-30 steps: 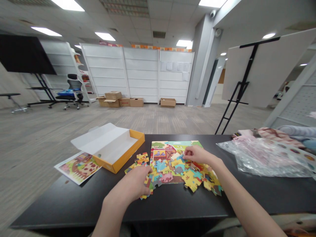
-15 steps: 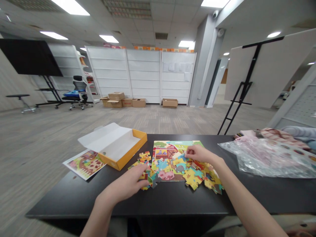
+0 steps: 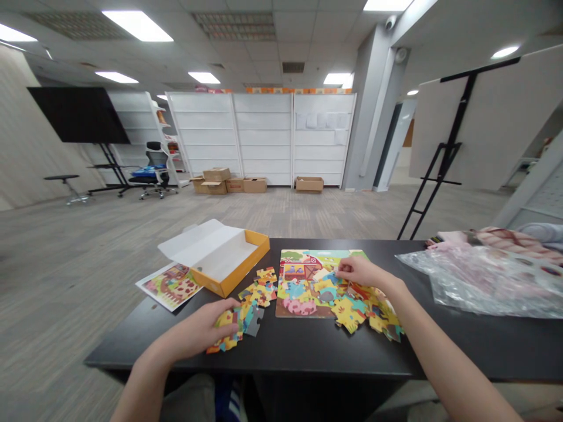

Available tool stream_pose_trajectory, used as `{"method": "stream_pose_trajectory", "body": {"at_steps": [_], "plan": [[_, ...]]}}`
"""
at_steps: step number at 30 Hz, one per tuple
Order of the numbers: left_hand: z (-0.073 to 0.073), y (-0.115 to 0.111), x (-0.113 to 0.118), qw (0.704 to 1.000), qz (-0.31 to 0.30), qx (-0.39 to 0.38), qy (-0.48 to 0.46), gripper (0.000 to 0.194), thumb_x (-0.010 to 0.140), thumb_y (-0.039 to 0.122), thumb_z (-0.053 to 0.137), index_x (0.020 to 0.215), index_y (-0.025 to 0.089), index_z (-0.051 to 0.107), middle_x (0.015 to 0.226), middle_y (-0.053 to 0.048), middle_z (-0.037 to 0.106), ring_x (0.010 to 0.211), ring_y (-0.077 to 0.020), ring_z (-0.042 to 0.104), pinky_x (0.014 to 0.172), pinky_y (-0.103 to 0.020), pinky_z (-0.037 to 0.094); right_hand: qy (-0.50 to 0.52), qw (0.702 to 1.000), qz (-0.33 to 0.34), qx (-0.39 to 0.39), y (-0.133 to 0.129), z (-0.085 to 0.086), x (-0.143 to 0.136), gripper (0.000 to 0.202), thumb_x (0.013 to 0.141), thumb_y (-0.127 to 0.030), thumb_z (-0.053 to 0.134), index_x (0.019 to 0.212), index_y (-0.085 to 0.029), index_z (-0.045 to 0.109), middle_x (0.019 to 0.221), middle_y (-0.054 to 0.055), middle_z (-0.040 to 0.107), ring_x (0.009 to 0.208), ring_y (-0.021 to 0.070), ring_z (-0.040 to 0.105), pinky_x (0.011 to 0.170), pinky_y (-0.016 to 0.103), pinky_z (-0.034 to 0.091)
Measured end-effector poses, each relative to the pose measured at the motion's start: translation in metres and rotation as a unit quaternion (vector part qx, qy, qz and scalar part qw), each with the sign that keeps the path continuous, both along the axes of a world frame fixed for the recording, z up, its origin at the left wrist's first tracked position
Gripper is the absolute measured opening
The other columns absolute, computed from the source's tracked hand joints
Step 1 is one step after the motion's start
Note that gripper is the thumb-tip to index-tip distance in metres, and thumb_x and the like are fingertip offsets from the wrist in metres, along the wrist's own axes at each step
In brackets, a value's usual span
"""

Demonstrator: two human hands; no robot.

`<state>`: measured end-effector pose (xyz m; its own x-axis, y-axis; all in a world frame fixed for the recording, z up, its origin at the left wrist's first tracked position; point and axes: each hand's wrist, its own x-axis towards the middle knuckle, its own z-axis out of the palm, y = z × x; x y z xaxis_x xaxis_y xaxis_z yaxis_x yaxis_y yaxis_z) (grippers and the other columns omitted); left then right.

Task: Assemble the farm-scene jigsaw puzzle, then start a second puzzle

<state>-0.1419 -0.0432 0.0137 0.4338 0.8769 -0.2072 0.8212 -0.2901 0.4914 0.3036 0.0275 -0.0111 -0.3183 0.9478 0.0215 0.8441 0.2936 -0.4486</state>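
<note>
My left hand [image 3: 206, 329] lies over a heap of puzzle pieces [image 3: 259, 293] left of the board, with its thumb and fingers curled around some of them. A grey-edged piece sticks out beside its fingertips. Over the farm-scene puzzle board [image 3: 299, 313], my right hand [image 3: 358, 271] has its fingertips pinched together on what looks like a small puzzle piece, mostly hidden by the fingers. Loose yellow pieces [image 3: 349, 315] cover the board's right part and spill past its edge. A barn and a pink pig show on the board's left side.
An open yellow box [image 3: 246, 271] with a white lid stands at the table's back left. A printed farm picture [image 3: 171, 287] lies partly under it. Clear plastic bags [image 3: 475, 287] with pink cloth lie at the right. The black table's front edge [image 3: 325, 373] is near me.
My left hand has slid left and toward me, bringing puzzle pieces away from the board's left edge. The right hand stays pinched over the board. The view has turned slightly left.
</note>
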Motion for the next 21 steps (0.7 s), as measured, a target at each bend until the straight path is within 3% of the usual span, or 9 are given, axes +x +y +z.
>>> {"method": "stream_pose_trajectory", "body": {"at_steps": [6, 12, 21], "plan": [[-0.002, 0.005, -0.003, 0.999, 0.033, 0.036, 0.001, 0.044, 0.076, 0.046, 0.057, 0.111, 0.020, 0.068, 0.120, -0.010, 0.071, 0.112, -0.0296, 0.064, 0.101, -0.036, 0.047, -0.003, 1.000, -0.011, 0.003, 0.003, -0.003, 0.006, 0.044, 0.082, -0.059, 0.061, 0.080, -0.016, 0.069, 0.072, 0.008, 0.073, 0.065, 0.0185, 0.062, 0.060, 0.027, 0.043], [0.001, 0.007, -0.006, 0.998, 0.040, 0.053, -0.008, 0.044, 0.073, 0.041, 0.059, 0.112, 0.022, 0.067, 0.122, -0.007, 0.070, 0.115, -0.0277, 0.063, 0.102, -0.034, 0.046, -0.008, 1.000, -0.010, 0.012, 0.004, -0.004, 0.009, 0.038, 0.083, -0.053, 0.061, 0.080, -0.016, 0.070, 0.073, 0.007, 0.072, 0.065, 0.0182, 0.062, 0.060, 0.027, 0.043], [0.005, -0.002, 0.030, 0.997, 0.031, 0.073, 0.026, 0.043, 0.081, 0.045, 0.056, 0.114, 0.019, 0.066, 0.120, -0.011, 0.068, 0.113, -0.0278, 0.062, 0.101, -0.036, 0.045, -0.013, 1.000, -0.017, -0.002, 0.001, 0.001, 0.007, 0.043, 0.083, -0.057, 0.061, 0.081, -0.016, 0.071, 0.075, 0.008, 0.073, 0.066, 0.0186, 0.062, 0.062, 0.028, 0.044]]}}
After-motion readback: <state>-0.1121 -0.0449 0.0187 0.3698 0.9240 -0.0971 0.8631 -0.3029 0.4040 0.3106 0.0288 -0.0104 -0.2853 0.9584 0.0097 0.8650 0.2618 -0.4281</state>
